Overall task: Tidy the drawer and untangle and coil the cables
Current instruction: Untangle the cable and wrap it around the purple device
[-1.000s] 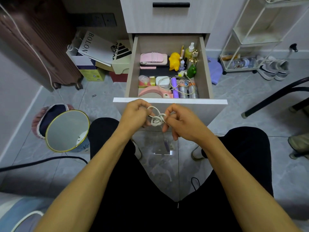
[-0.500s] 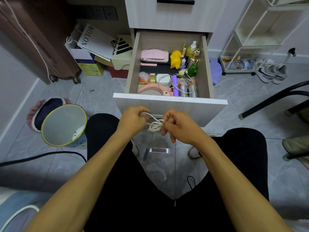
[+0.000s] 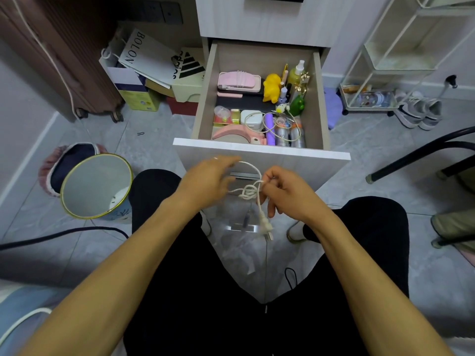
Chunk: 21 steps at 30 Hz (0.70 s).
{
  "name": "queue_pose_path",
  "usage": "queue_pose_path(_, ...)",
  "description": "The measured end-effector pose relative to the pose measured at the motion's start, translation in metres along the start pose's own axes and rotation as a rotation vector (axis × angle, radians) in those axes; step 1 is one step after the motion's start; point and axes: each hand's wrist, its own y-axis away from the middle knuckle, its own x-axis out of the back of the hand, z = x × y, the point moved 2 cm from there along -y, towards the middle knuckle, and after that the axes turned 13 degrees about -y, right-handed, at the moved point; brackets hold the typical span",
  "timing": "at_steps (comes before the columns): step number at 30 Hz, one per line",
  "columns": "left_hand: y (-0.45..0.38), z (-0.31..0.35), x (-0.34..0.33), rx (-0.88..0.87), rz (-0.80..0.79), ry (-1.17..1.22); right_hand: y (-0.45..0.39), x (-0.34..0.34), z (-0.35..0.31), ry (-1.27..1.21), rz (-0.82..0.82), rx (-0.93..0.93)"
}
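mid-task: right hand (image 3: 288,194) pinches the knotted white cable (image 3: 248,192), left hand (image 3: 208,179) draws a loop out; another cable (image 3: 267,124) lies uncoiled near the drawer (image 3: 259,151) front edge.

Both hands (image 3: 288,194) hold tangled white cable (image 3: 248,192) before open drawer (image 3: 259,152); plug (image 3: 266,227) dangling.

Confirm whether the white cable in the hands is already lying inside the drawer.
No, the white cable hangs knotted between both hands in front of the open drawer, its plug dangling.
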Motion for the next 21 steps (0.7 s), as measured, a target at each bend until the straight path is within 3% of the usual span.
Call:
queue_pose_path(3,-0.001,0.017,-0.006,-0.249,-0.06,0.022,-0.001,-0.002,-0.001,-0.05,-0.02,-0.008)
queue_pose_path(8,-0.01,0.019,-0.006,-0.268,-0.058,0.021,0.003,0.001,0.003,-0.137,0.007,0.004)
queue_pose_path(10,-0.009,0.012,-0.004,-0.194,0.072,0.026,0.004,0.005,0.007,-0.184,0.033,0.012)
queue_pose_path(12,-0.009,0.001,-0.003,-0.011,0.121,0.013,0.004,0.009,0.011,-0.225,0.075,0.011)
queue_pose_path(14,-0.009,-0.009,-0.008,0.172,0.058,-0.04,0.003,0.009,0.013,-0.263,0.097,0.012)
queue_pose_path(16,-0.008,-0.011,-0.017,0.2,-0.061,-0.13,0.002,0.007,0.014,-0.307,0.081,0.003)
queue_pose_path(18,-0.007,-0.005,-0.024,0.115,-0.156,-0.125,0.001,0.003,0.015,-0.328,0.053,-0.018)
queue_pose_path(21,-0.009,0.006,-0.025,-0.124,-0.233,0.096,0.0,0.002,0.015,-0.355,0.033,-0.047)
